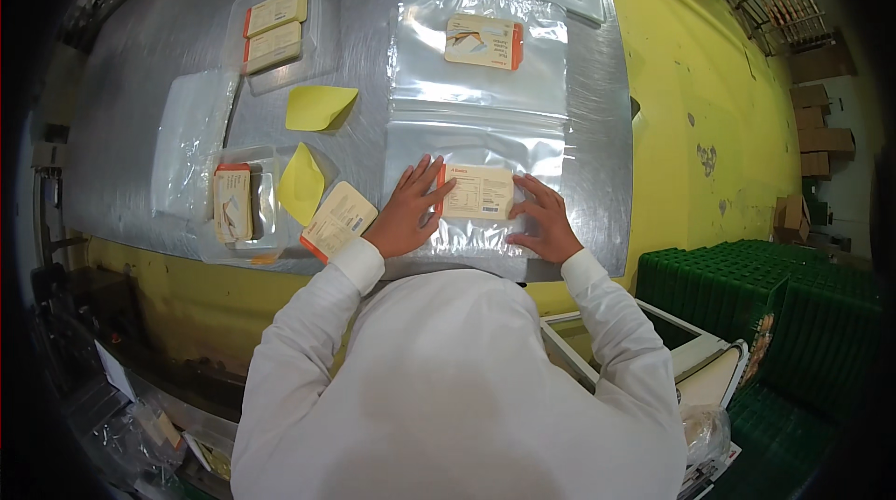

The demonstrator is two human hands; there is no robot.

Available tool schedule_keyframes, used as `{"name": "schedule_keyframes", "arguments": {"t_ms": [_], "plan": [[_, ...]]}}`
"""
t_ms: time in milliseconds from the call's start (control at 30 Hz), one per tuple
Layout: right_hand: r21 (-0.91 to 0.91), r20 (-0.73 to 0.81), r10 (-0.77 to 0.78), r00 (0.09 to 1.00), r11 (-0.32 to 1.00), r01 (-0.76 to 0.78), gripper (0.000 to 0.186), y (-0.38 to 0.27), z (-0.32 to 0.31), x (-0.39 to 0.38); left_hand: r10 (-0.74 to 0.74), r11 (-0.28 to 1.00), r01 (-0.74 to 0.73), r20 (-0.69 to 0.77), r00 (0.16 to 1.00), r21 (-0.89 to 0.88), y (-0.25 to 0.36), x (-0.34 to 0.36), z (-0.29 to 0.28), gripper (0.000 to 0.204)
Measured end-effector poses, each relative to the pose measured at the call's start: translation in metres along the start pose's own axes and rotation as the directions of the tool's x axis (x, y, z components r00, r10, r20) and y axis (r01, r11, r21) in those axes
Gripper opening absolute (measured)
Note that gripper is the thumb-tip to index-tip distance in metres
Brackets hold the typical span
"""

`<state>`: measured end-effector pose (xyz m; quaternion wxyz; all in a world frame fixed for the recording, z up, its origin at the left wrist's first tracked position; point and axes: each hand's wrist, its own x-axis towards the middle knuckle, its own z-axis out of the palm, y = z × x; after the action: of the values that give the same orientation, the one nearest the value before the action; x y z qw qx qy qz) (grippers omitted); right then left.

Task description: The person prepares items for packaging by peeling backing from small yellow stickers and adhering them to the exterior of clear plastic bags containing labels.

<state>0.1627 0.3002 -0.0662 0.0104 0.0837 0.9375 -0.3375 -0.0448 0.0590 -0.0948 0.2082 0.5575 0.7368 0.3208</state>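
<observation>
A cream label (479, 192) with a red left edge lies flat on a clear plastic bag (476, 237) in front of me. My left hand (409, 211) rests at its left edge, fingers spread and a fingertip over the red strip. At its right edge, my right hand (543, 220) touches with fingers apart and slightly bent. Just beyond lies another clear bag (420, 62), bearing a similar label (483, 41) whose red edge is on the right. A stack of cream labels (340, 220) sits tilted beside my left wrist.
Two clear plastic tubs (314, 24) (268, 220) hold label stacks on the left of the metal table (364, 43). Yellow paper sheets (319, 106) (300, 185) lie nearby. Flat plastic bags (194, 141) are at far left, more bags at the back. Green crates (709, 276) stand lower right.
</observation>
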Motion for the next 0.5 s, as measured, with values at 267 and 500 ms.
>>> {"name": "schedule_keyframes", "arguments": {"t_ms": [267, 500], "plan": [[-0.066, -0.049, 0.034, 0.998, 0.997, -0.037, 0.017, 0.001, 0.004, 0.010, -0.197, 0.840, 0.124, -0.084, 0.977, -0.528, 0.003, -0.002, -0.015, 0.049], [0.310, 0.458, 0.029, 0.888, 0.931, -0.190, 0.012, 0.013, -0.069, 0.070, -0.420, 0.647, 0.093, -0.252, 0.872, -0.757, 0.014, -0.031, -0.069, 0.038]]}}
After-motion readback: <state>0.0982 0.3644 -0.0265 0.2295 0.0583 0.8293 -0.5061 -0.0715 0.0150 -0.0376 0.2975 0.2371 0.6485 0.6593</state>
